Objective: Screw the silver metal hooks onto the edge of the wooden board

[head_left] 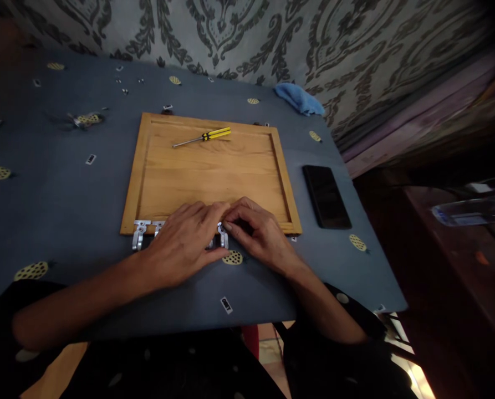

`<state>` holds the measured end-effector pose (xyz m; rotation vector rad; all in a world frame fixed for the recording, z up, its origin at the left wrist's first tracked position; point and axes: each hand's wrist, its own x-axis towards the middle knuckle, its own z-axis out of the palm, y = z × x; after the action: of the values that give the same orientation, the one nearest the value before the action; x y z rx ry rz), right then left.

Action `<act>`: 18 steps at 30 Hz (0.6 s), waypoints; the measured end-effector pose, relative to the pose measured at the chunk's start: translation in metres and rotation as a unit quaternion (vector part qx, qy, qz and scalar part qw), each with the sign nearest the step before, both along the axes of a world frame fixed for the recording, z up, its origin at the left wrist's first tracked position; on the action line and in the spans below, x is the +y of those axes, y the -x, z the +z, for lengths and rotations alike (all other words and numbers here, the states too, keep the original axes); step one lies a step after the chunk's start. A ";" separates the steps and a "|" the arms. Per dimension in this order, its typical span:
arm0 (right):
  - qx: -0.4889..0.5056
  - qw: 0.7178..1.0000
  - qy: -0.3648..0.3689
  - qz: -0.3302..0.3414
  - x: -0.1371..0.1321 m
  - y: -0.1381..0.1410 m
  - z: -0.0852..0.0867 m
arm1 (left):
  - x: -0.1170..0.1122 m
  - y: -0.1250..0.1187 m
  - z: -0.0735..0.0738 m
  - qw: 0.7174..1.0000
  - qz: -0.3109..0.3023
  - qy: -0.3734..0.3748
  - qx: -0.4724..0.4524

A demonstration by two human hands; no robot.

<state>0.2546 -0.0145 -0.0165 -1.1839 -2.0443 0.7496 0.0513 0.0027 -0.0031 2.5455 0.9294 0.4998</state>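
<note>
A wooden panel with a raised frame (pixel 214 177) lies on the table, its near edge lined with several metal hinges. One silver hinge (pixel 138 235) shows plainly at the near left corner. My left hand (pixel 184 238) reaches over the near edge, covering part of the hardware. Its index finger and thumb close around another hinge (pixel 223 235). At that hinge's upper end, my right hand (pixel 258 230) is pinched, thumb against fingertips; anything small between them is hidden. A screwdriver with a yellow and black handle (pixel 217 134) rests on the far part of the panel.
A black phone (pixel 327 197) lies right of the panel on the blue patterned tablecloth (pixel 72 221). A blue cloth (pixel 300 99) sits at the far right corner by the patterned wall covering. Small metal pieces (pixel 124 91) and a clear bag (pixel 85 119) lie at left.
</note>
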 end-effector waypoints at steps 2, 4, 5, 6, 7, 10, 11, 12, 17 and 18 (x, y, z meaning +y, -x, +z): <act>0.000 1.000 0.001 -0.002 0.000 0.000 -0.001 | 0.000 0.000 -0.001 1.000 0.002 0.005 -0.003; 0.002 1.000 0.000 -0.002 0.000 0.000 -0.001 | 0.000 0.000 -0.001 1.000 0.007 0.010 -0.006; 0.004 1.000 -0.001 -0.003 0.001 0.000 -0.002 | 0.000 0.000 -0.002 1.000 0.010 0.012 -0.007; 0.006 1.000 -0.003 -0.003 0.001 0.000 -0.002 | 0.000 0.000 -0.002 1.000 0.011 0.014 -0.008; 0.007 1.000 -0.004 -0.004 0.001 0.000 -0.003 | 0.000 0.001 -0.002 1.000 0.011 0.014 -0.009; 0.009 1.000 -0.006 -0.008 0.001 0.000 -0.004 | 0.000 0.000 -0.002 1.000 0.007 0.013 -0.012; 0.009 1.000 -0.007 -0.009 0.001 0.000 -0.004 | 0.000 0.000 -0.002 1.000 0.005 0.011 -0.014; 0.010 1.000 -0.007 -0.010 0.002 0.000 -0.004 | 0.000 0.000 -0.002 1.000 0.003 0.009 -0.014; 0.012 1.000 -0.007 -0.014 0.002 0.001 -0.003 | 0.000 0.000 0.000 1.000 0.001 0.002 -0.005; 0.013 1.000 -0.007 -0.014 0.002 0.001 -0.003 | 0.000 0.000 0.000 1.000 0.002 0.003 -0.003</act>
<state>0.2537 -0.0129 -0.0194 -1.1870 -2.0043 0.7317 0.0515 0.0031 -0.0030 2.5355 0.9339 0.5051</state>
